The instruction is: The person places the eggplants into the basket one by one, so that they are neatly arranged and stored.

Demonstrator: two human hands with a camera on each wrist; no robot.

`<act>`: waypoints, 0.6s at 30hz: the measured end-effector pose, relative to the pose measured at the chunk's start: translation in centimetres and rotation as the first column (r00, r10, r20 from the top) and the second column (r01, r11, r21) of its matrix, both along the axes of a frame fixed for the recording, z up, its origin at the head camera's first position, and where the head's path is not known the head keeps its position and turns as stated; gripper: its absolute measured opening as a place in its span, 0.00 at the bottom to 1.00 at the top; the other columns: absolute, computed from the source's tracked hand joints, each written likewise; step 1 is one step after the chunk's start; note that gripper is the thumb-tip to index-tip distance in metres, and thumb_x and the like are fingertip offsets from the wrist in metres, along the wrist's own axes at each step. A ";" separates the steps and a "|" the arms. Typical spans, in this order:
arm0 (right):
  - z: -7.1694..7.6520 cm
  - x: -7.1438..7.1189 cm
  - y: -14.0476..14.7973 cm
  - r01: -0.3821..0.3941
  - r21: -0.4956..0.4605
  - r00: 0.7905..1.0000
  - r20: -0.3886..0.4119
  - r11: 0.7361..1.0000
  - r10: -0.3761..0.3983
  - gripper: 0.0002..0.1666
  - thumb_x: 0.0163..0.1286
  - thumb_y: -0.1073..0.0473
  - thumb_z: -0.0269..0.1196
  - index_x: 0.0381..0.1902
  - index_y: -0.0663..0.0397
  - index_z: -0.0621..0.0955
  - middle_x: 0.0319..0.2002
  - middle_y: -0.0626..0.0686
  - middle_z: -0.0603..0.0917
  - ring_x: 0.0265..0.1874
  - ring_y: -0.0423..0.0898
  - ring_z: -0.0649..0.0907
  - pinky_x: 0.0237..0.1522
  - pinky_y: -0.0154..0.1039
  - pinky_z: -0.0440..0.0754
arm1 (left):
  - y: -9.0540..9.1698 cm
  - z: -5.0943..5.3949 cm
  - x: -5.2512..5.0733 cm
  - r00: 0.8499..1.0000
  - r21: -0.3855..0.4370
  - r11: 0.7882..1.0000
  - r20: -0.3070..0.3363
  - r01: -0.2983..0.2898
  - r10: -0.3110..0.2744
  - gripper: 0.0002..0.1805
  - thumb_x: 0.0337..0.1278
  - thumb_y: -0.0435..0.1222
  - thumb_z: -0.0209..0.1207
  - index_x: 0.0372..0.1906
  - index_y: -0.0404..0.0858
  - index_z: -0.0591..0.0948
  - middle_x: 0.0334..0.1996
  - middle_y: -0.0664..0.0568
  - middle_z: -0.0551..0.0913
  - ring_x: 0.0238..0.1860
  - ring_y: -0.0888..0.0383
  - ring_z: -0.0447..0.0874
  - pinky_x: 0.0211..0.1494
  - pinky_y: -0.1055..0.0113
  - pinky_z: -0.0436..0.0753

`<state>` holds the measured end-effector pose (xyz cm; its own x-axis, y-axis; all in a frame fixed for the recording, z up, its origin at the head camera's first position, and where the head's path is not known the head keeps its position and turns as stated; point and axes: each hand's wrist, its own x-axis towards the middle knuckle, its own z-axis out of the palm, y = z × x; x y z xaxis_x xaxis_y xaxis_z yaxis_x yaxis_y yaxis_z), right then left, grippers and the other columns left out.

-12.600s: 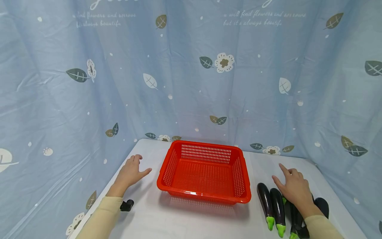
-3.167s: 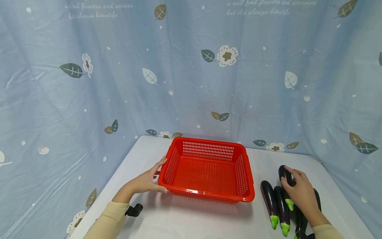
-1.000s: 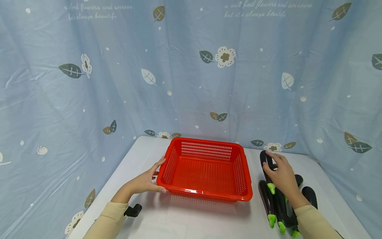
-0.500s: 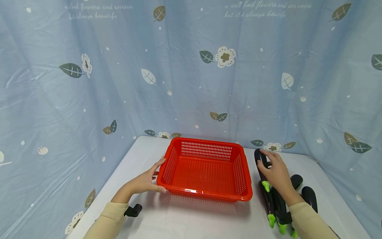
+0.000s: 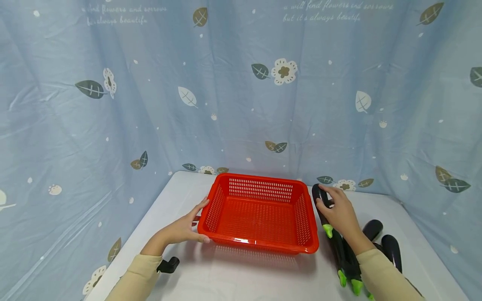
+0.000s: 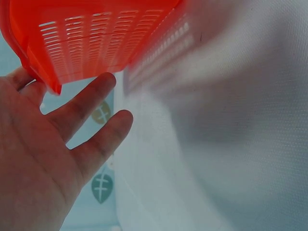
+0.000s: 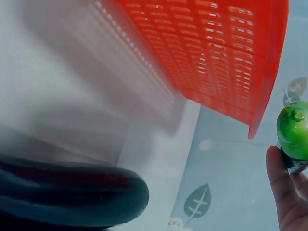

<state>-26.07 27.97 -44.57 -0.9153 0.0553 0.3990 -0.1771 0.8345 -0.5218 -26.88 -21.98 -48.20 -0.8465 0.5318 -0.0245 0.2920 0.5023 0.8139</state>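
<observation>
A red perforated basket (image 5: 260, 217) stands on the white table; nothing lies in it. At its left rim, my left hand (image 5: 178, 230) touches it, fingers spread; in the left wrist view the hand (image 6: 43, 154) has some fingers at the rim and two extended beside the wall. My right hand (image 5: 340, 211) grips a dark purple eggplant (image 5: 321, 209) just right of the basket's right rim. Its green end (image 7: 294, 129) shows near the basket in the right wrist view. Several more eggplants (image 5: 391, 248) lie under and around my right forearm, partly hidden by it.
A pale blue curtain (image 5: 233, 104) with leaf and flower prints hangs behind and beside the table. The white tabletop (image 5: 226, 280) extends in front of the basket. A black object (image 5: 168, 265) is at the left wrist.
My right hand has moved left with the gripped eggplant, from above the other eggplants to beside the basket's right rim. The left hand has come to the basket's left rim since the earliest frame.
</observation>
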 end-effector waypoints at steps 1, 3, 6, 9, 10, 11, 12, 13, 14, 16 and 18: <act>0.0 0.0 -0.1 -0.004 -0.001 1.000 0.001 1.000 0.004 0.30 0.73 0.55 0.62 0.70 0.58 0.74 0.66 0.71 0.71 0.46 0.67 0.83 0.39 0.59 0.87 | 0.0 0.0 0.0 1.000 0.001 1.000 0.000 0.001 -0.001 0.67 0.45 0.49 0.78 0.83 0.49 0.43 0.83 0.52 0.40 0.67 0.43 0.71 0.67 0.46 0.74; 0.0 -0.1 -0.2 -0.012 -0.004 1.000 0.002 1.000 0.012 0.30 0.74 0.54 0.62 0.70 0.58 0.74 0.66 0.71 0.71 0.46 0.67 0.83 0.39 0.59 0.88 | 0.0 0.0 0.0 1.000 0.002 1.000 0.002 0.000 0.000 0.67 0.45 0.49 0.78 0.83 0.49 0.43 0.83 0.52 0.39 0.67 0.43 0.71 0.67 0.46 0.74; 0.0 -0.2 -0.3 -0.021 -0.013 1.000 0.008 1.000 0.021 0.30 0.74 0.54 0.61 0.71 0.58 0.74 0.66 0.70 0.70 0.47 0.66 0.83 0.39 0.59 0.88 | 0.0 0.0 -0.1 1.000 -0.001 1.000 0.004 -0.003 0.003 0.67 0.45 0.50 0.78 0.83 0.50 0.43 0.83 0.52 0.39 0.68 0.43 0.70 0.67 0.47 0.75; 0.1 -0.3 -0.6 -0.025 -0.025 0.999 0.024 0.999 0.026 0.30 0.74 0.54 0.61 0.71 0.57 0.73 0.66 0.70 0.70 0.47 0.66 0.83 0.40 0.58 0.88 | 0.0 0.0 0.0 1.000 -0.004 1.000 0.011 -0.006 0.006 0.67 0.45 0.50 0.78 0.83 0.50 0.43 0.83 0.52 0.40 0.68 0.43 0.70 0.67 0.47 0.75; 0.2 -0.3 -0.8 -0.027 -0.027 0.999 0.027 0.999 0.027 0.30 0.74 0.54 0.61 0.71 0.57 0.73 0.66 0.69 0.70 0.47 0.65 0.83 0.40 0.58 0.88 | 0.0 0.0 0.0 1.000 -0.005 1.000 0.013 -0.007 0.007 0.67 0.45 0.50 0.78 0.83 0.50 0.43 0.83 0.52 0.40 0.68 0.43 0.70 0.67 0.47 0.75; 0.3 -0.4 -0.9 -0.028 -0.028 0.999 0.029 0.999 0.028 0.30 0.74 0.54 0.61 0.71 0.57 0.74 0.66 0.69 0.71 0.47 0.65 0.83 0.40 0.58 0.88 | 0.0 0.0 0.0 1.000 -0.004 1.000 0.015 -0.006 0.006 0.67 0.45 0.50 0.78 0.83 0.50 0.43 0.83 0.52 0.40 0.68 0.43 0.70 0.67 0.47 0.75; 0.3 -0.4 -1.0 -0.028 -0.028 0.999 0.030 0.999 0.029 0.30 0.74 0.54 0.61 0.71 0.56 0.74 0.65 0.69 0.71 0.46 0.65 0.83 0.40 0.58 0.88 | 0.0 0.1 0.0 1.000 -0.002 1.000 0.017 -0.005 0.005 0.67 0.45 0.50 0.78 0.83 0.50 0.43 0.83 0.52 0.39 0.68 0.43 0.70 0.67 0.47 0.74; 0.4 -0.5 -1.1 -0.029 -0.027 0.999 0.032 0.999 0.030 0.30 0.74 0.54 0.61 0.71 0.56 0.74 0.65 0.69 0.71 0.46 0.64 0.83 0.40 0.58 0.88 | 0.0 0.1 0.0 1.000 -0.001 1.000 0.017 -0.003 0.003 0.67 0.45 0.49 0.78 0.83 0.49 0.43 0.83 0.52 0.39 0.68 0.44 0.70 0.67 0.47 0.74; 0.5 -0.5 -1.2 -0.032 -0.028 0.999 0.034 0.999 0.033 0.30 0.74 0.54 0.61 0.71 0.57 0.74 0.65 0.69 0.71 0.46 0.64 0.83 0.40 0.58 0.88 | 0.0 0.1 0.0 1.000 0.002 1.000 0.017 -0.002 0.002 0.67 0.45 0.49 0.78 0.83 0.49 0.43 0.83 0.52 0.39 0.68 0.44 0.70 0.67 0.47 0.74; 0.6 -0.6 -1.5 -0.039 -0.030 0.999 0.032 0.999 0.040 0.30 0.74 0.54 0.61 0.71 0.57 0.74 0.65 0.70 0.71 0.46 0.64 0.83 0.40 0.58 0.88 | 0.0 0.1 0.0 1.000 0.005 1.000 0.015 0.001 -0.001 0.67 0.45 0.49 0.78 0.83 0.49 0.43 0.83 0.52 0.39 0.67 0.44 0.70 0.67 0.47 0.74; 0.7 -0.7 -1.7 -0.047 -0.035 0.998 0.032 0.998 0.048 0.30 0.74 0.54 0.61 0.71 0.57 0.74 0.64 0.70 0.71 0.45 0.63 0.83 0.40 0.58 0.88 | 0.0 0.1 0.0 1.000 0.007 1.000 0.013 0.003 -0.003 0.67 0.45 0.49 0.78 0.83 0.49 0.43 0.83 0.52 0.39 0.68 0.43 0.70 0.67 0.47 0.74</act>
